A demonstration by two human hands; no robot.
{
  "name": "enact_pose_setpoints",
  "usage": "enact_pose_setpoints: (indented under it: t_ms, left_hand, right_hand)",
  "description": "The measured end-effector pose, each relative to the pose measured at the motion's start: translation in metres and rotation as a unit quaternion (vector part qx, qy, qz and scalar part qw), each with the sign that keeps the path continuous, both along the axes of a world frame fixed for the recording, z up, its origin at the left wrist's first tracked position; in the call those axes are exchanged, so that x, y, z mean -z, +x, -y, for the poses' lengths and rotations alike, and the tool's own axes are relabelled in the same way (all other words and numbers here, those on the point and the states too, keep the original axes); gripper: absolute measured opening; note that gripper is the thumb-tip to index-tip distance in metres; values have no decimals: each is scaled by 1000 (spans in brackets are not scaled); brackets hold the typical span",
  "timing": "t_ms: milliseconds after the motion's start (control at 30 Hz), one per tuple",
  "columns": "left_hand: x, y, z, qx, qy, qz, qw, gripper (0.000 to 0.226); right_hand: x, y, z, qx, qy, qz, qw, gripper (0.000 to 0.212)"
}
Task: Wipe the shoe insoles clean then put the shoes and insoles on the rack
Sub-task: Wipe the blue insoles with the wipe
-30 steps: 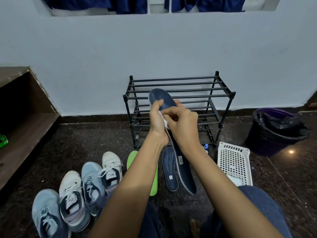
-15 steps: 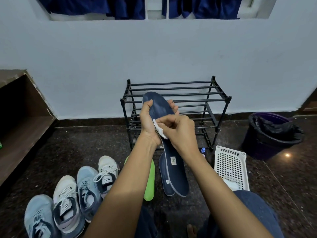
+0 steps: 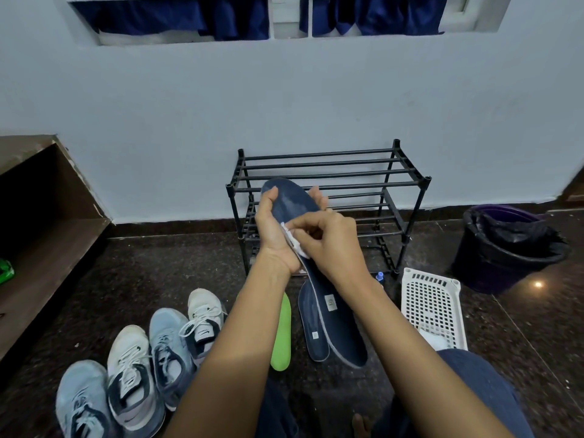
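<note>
Black tubular shoe rack at the wall; four pale lace-up sneakers left, one white perforated basket right. Before it, left hand grips a navy foam insole, right hand pinches a white wipe onto it. A second navy insole and one green insole lie below.

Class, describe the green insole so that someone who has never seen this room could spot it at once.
Find the black rack. On the floor before it, between the row of shoes and a dark blue insole, lies the green insole. It alone is bright green; the other insoles are navy.
</note>
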State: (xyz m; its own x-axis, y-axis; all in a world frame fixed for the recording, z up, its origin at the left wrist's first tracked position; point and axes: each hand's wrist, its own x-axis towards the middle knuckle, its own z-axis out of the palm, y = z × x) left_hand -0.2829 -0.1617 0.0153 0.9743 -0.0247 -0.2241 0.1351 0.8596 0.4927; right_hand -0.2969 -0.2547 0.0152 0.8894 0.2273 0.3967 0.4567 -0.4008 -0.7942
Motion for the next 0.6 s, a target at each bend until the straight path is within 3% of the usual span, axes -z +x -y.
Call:
enact_pose_setpoints:
  t_ms: [133,267,500,600]
  left_hand:
    - [-1,6,-6,-21,-10,24,999,54]
    - [-1,5,2,-30,-28,37,998,46]
    - [8,-1,11,-16,59,7,998,47]
    - [8,-1,9,3,53,0,999,51]
  right_hand:
    - [0,-9,6,-37,31,-58,997,16]
    - [3,-5,-2,12,59,-29,998,19]
    - [5,12,-3,86,22,56,995,18]
    - [4,9,3,82,39,22,996,20]
